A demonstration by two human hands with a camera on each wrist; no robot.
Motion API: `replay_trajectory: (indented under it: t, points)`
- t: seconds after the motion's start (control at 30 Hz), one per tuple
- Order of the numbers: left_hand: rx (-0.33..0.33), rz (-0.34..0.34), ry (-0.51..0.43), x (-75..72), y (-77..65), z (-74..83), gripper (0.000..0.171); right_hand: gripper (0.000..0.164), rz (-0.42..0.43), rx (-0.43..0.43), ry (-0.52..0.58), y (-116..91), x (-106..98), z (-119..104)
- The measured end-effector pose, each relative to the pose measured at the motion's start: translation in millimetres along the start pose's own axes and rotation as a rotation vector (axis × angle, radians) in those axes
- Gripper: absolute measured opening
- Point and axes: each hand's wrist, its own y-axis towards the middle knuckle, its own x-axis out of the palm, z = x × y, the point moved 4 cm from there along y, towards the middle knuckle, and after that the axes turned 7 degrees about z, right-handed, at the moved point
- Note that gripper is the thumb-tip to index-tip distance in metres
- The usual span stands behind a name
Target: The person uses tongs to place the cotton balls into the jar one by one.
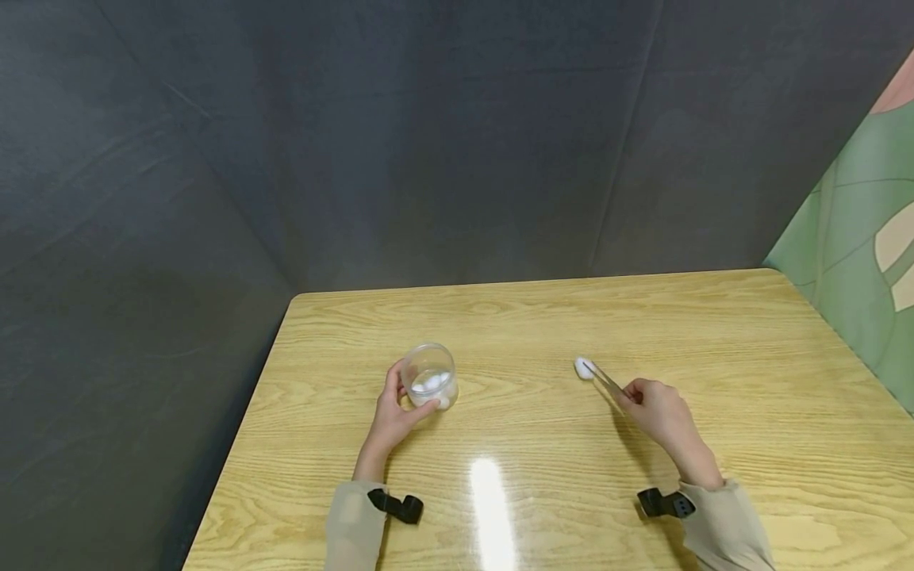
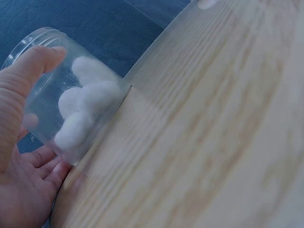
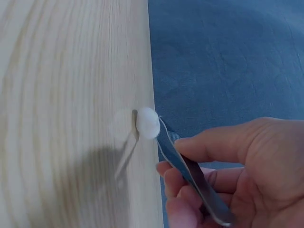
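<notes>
A clear round plastic jar (image 1: pixel 429 376) stands on the table, left of the middle. Several white cotton balls (image 2: pixel 90 97) lie in its lower part. My left hand (image 1: pixel 391 418) grips the jar from the left, thumb on the near side and fingers round the far side. Over to the right, my right hand (image 1: pixel 660 414) pinches metal tweezers (image 3: pixel 190 175) between thumb and fingers. At the tweezers' tips is a single cotton ball (image 3: pixel 148 123), close to the tabletop; whether it touches the wood I cannot tell.
The wooden table (image 1: pixel 528 333) carries a bright light reflection near its front. Behind and to the left hangs a dark cloth (image 1: pixel 457 159). A green patterned surface (image 1: pixel 850 222) borders the right side. Each sleeve has a black wrist camera (image 1: pixel 405 508) strapped on.
</notes>
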Motion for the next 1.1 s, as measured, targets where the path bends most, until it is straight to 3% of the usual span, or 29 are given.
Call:
replay_trajectory:
  t: [0.53, 0.8, 1.1]
  points:
    - [-0.017, -0.005, -0.016, -0.2, -0.2, -1.7, 0.079, 0.016, -0.017, -0.050, -0.067, 2.4, 9.2, 1.3]
    - [-0.015, -0.011, -0.021, -0.3, -0.5, -1.8, 0.080, 0.016, 0.051, -0.096, -0.094, 2.1, 9.4, -0.4]
    - [-0.014, -0.008, -0.029, -0.4, -0.1, -2.7, 0.080, 0.013, 0.091, -0.079, -0.058, 0.3, 1.9, -4.8]
